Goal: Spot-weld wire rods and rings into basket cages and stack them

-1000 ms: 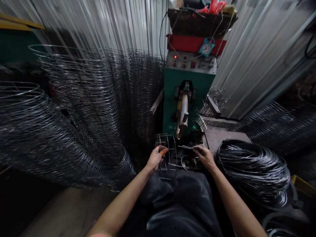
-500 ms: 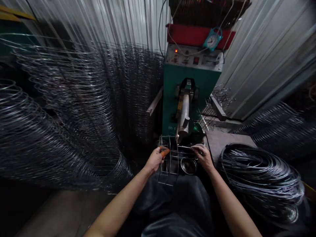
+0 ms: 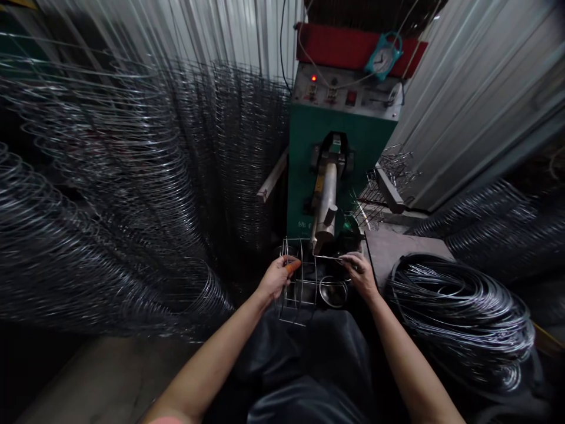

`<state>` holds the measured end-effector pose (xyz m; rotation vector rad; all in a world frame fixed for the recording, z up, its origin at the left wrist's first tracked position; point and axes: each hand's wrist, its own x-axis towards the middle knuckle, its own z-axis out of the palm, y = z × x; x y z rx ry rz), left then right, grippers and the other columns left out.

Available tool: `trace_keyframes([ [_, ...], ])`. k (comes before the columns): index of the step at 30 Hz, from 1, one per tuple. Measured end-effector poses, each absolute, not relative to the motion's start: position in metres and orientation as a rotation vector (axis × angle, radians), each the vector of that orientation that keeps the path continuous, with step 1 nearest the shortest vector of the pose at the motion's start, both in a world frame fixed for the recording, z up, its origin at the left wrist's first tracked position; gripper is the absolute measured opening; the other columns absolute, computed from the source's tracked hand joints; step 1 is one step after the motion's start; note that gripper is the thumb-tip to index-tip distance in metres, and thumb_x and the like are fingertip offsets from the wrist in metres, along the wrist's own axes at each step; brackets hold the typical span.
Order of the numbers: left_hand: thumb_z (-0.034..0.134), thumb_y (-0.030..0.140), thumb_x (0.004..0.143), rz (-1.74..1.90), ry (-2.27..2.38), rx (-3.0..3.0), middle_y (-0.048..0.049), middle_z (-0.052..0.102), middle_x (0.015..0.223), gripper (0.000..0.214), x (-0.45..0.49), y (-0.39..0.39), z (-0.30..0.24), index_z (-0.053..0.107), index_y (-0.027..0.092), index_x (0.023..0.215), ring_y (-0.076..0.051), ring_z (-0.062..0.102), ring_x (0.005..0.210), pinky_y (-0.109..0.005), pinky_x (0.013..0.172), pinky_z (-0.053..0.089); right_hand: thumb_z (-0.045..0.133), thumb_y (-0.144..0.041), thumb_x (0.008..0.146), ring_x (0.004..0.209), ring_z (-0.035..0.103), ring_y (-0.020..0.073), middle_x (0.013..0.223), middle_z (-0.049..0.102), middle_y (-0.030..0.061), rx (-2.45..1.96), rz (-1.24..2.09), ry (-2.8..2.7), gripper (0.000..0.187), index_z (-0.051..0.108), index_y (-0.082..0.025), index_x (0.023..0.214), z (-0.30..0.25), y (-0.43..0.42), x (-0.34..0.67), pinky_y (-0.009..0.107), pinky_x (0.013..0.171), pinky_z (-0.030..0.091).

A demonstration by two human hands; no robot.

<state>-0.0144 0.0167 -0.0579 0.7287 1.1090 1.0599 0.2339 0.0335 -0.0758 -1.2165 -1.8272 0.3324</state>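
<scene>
My left hand (image 3: 277, 277), with an orange cot on one fingertip, grips the rim of a small wire cage frame (image 3: 296, 285) standing on edge in front of my lap. My right hand (image 3: 361, 272) is closed on a short straight wire (image 3: 329, 257) held level against the cage's upper part, right under the tip of the green welding machine's grey arm (image 3: 325, 207). A small metal bowl (image 3: 333, 291) lies just below the two hands.
The green machine (image 3: 335, 147) has a control panel with a lit red lamp and a teal clock above. Tall stacks of wire rings (image 3: 110, 194) fill the left. Coiled wire (image 3: 459, 318) lies at the right. More wire frames (image 3: 384, 182) rest beside the machine. Corrugated metal walls stand behind.
The cage and both hands have moved up and closer to the machine's arm tip. The right hand's wire now lies across the cage top. The view has tilted down slightly.
</scene>
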Motion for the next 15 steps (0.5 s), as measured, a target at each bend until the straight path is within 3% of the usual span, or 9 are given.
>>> trace_keyframes([
  [15,0.076,0.036,0.052,1.031,1.135,0.716,0.0062,0.04,0.056,0.036,-0.015,0.022,-0.0571,0.056,0.016,0.073,-0.003,0.032,0.043,-0.015,0.036,0.017,0.054,-0.035,0.082,0.082,0.058,0.0188,0.085,0.061,0.0049,-1.22,0.372,-1.823,0.017,0.068,-0.024,0.085,-0.0775,0.0397,0.2345,0.032,0.073,0.048],
])
